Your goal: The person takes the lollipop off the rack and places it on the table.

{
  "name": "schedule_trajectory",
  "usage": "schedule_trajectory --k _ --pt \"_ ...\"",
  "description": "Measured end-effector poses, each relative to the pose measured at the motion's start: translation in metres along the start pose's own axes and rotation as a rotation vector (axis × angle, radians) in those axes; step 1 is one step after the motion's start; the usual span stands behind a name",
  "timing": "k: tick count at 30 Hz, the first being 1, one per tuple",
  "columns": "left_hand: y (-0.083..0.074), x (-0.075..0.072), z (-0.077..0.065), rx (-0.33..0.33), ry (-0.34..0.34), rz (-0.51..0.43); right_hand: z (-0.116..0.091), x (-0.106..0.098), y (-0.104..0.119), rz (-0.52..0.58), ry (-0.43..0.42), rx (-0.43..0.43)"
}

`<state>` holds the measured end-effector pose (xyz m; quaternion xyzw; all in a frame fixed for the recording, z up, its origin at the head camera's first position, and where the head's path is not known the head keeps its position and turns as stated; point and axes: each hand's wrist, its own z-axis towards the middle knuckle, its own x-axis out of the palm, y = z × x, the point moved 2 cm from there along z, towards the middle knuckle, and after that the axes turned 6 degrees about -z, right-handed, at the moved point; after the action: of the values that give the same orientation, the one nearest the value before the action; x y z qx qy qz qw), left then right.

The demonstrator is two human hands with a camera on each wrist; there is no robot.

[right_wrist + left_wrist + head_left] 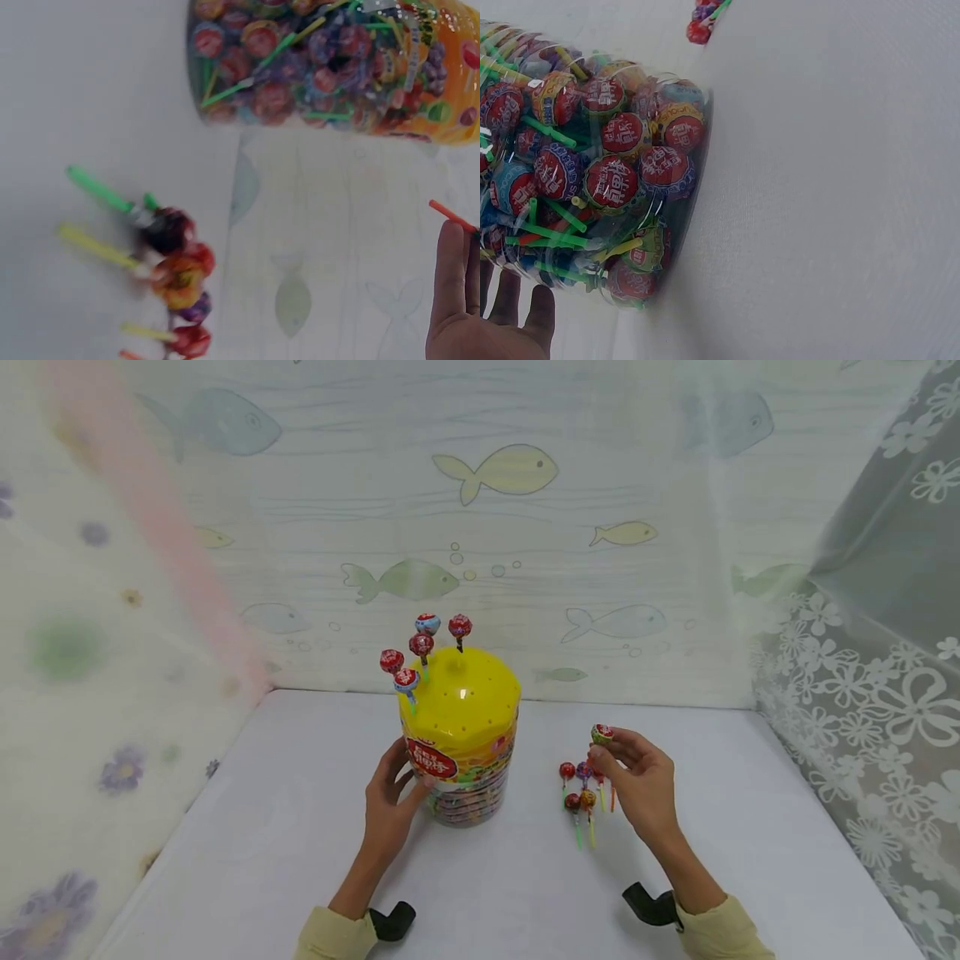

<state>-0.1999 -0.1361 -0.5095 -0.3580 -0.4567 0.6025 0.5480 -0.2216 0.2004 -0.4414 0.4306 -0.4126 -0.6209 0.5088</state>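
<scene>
A clear plastic jar (470,806) full of wrapped lollipops stands upright on the white table, topped by a yellow lid (480,697) with small holes. Several lollipops (422,645) stick up from the left and back of that lid. My left hand (392,797) holds the jar's left side, thumb toward the front; its fingers (538,311) show beside the clear wall in the left wrist view. Above the table, my right hand (637,772) pinches a lollipop (602,734) with a green and red wrapper. Its orange stick (448,214) pokes past the fingers in the right wrist view.
Several loose lollipops (573,802) lie on the table right of the jar, just left of and below my right hand. A fish-print curtain (495,543) hangs behind the table (300,827). Flowered cloth borders the left side and white lace (862,735) the right.
</scene>
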Motion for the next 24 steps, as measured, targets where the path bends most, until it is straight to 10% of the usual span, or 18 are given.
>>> schedule_trajectory --k 24 --pt "-0.001 0.001 0.0 0.017 -0.003 -0.014 -0.025 -0.038 -0.052 -0.196 0.082 0.276"
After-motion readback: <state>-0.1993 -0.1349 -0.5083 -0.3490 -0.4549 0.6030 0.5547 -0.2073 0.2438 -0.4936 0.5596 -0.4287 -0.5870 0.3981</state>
